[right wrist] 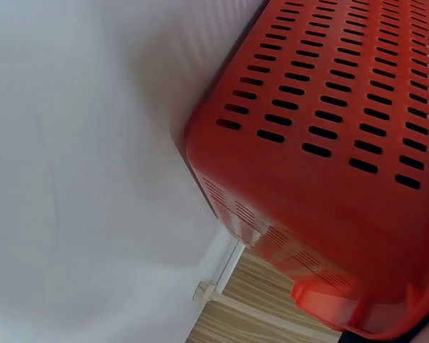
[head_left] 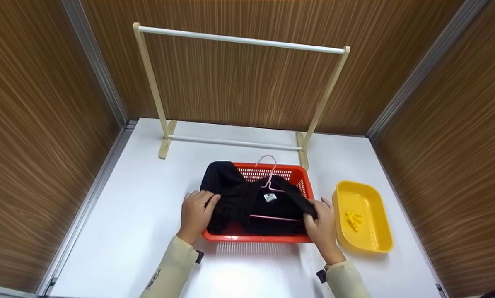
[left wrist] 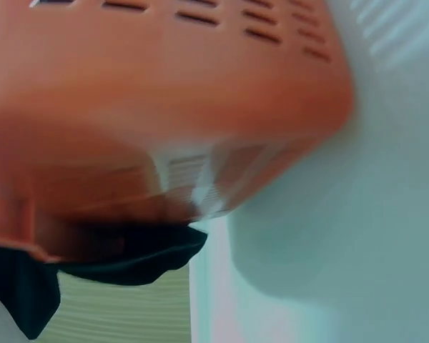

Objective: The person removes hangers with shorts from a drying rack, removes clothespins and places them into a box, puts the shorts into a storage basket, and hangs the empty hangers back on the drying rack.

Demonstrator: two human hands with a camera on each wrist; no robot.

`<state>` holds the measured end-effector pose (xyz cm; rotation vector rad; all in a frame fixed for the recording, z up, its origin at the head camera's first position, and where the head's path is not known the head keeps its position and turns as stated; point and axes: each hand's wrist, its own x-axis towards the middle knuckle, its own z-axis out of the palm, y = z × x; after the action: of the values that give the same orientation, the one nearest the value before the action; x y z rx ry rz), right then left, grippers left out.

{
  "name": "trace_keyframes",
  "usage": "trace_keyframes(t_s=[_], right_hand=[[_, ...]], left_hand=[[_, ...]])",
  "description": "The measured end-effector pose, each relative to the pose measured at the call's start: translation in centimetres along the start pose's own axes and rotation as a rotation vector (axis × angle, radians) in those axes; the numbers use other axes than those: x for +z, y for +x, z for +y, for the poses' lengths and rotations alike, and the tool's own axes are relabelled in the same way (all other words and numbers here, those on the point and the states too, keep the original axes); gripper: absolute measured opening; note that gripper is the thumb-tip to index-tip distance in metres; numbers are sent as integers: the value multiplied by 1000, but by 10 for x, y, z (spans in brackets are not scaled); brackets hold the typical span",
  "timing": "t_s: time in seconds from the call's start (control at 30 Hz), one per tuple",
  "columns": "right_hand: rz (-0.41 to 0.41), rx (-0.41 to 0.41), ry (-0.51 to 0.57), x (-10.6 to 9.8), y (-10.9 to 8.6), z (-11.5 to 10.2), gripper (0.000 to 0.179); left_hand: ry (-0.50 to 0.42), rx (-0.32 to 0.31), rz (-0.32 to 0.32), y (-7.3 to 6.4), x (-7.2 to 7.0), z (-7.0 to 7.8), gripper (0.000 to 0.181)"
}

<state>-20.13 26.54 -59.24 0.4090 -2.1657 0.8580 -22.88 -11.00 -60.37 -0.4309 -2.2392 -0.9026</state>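
Head view: we've got the black garment (head_left: 230,190) bunched in the red basket (head_left: 255,239), pink hanger (head_left: 269,180) inside it, left hand (head_left: 196,209) and right hand (head_left: 321,221) each with its grip pinched on the fabric. Left wrist: we mostly get blurry basket side. Right wrist: slotted basket side on the worktop (right wrist: 93,179).

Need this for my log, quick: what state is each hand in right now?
Left hand: holding the black garment near its left edge.
Right hand: holding a narrow strip of the black garment.
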Motion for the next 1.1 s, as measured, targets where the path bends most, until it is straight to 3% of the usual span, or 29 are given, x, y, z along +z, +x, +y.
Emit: trace_keyframes(t_s=[0.1,0.37,0.57,0.67,0.83,1.0,1.1], right_hand=[[19,15,-34,-4,1,-1,19],[-107,280,-69,-17,19,5,16],[-32,361,15,-2,8,5,18],[10,361,59,6,0,4,18],[33,349,81,12,-9,2,18],[36,336,62,11,-6,1,17],[45,330,45,9,-2,1,15]], left_hand=[[-20,10,13,1,-6,-3,22],[-50,35,66,12,-9,-12,23],[-75,24,101,3,-7,-20,24],[-83,-1,77,-3,-9,-22,22],[-79,-58,-17,-6,-18,-20,21],[-48,-87,-89,5,-26,-7,21],[-75,-82,-106,14,-25,5,16]])
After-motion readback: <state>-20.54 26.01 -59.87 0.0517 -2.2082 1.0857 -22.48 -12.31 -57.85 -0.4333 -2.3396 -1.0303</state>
